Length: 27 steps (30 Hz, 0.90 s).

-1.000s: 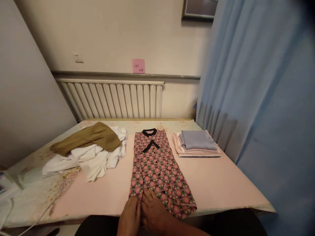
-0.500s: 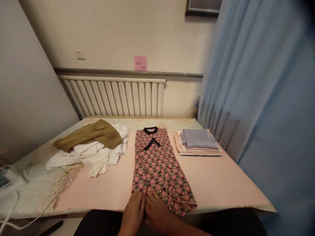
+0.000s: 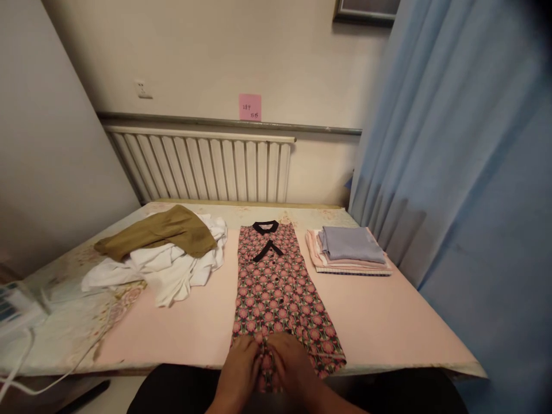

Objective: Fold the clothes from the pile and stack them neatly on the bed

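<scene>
A floral blouse (image 3: 276, 287) with a black collar and black buttons lies lengthwise on the pink cloth (image 3: 185, 339), its collar toward the wall. At its lower edge, my left hand (image 3: 244, 359) grips the hem with curled fingers. Just to the right, my right hand (image 3: 291, 356) is closed on the same hem, a short gap of fabric showing between the two. The bottom of the blouse hangs slightly past the table's front edge. My fingertips are partly hidden by the backs of the hands.
Left of the blouse lies a loose heap of white clothes (image 3: 196, 276) under an olive garment (image 3: 159, 233). A folded stack topped by a grey-blue garment (image 3: 353, 244) sits to the right. A blue curtain (image 3: 435, 144) borders the right side; a white cable (image 3: 64, 385) hangs front left.
My right hand has moved a little to the right along the hem, away from my left hand, and its flat fingers have curled. The view has shifted slightly.
</scene>
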Each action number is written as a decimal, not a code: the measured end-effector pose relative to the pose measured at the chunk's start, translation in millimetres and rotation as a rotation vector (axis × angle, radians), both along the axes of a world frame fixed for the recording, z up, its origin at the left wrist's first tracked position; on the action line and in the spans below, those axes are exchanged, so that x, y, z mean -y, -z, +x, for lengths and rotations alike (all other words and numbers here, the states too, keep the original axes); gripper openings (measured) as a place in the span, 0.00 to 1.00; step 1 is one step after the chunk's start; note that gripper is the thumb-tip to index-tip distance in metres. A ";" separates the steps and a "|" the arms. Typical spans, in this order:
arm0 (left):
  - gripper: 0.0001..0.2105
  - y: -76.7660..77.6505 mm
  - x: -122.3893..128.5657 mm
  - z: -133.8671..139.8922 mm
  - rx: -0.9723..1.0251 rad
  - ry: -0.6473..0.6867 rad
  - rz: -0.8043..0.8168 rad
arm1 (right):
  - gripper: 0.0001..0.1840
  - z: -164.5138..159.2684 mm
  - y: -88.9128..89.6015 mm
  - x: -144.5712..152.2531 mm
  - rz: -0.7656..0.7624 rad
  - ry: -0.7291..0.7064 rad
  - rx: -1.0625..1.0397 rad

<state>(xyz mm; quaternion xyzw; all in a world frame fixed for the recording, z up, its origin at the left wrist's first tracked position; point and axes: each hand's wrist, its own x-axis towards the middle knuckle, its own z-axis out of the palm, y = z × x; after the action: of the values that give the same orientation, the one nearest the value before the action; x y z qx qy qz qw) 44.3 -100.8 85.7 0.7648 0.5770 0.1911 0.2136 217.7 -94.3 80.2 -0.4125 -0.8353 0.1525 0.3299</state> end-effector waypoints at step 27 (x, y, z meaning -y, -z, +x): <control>0.13 34.8 -142.6 -17.3 -0.096 0.041 0.091 | 0.08 -16.7 -29.8 -289.6 -0.968 0.578 -0.611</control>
<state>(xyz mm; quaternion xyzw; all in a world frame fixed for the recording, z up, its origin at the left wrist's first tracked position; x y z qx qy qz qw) 27.0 41.8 50.8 0.7938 0.5613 0.1757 0.1544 201.0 195.3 110.0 -0.6613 -0.3954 0.5280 0.3572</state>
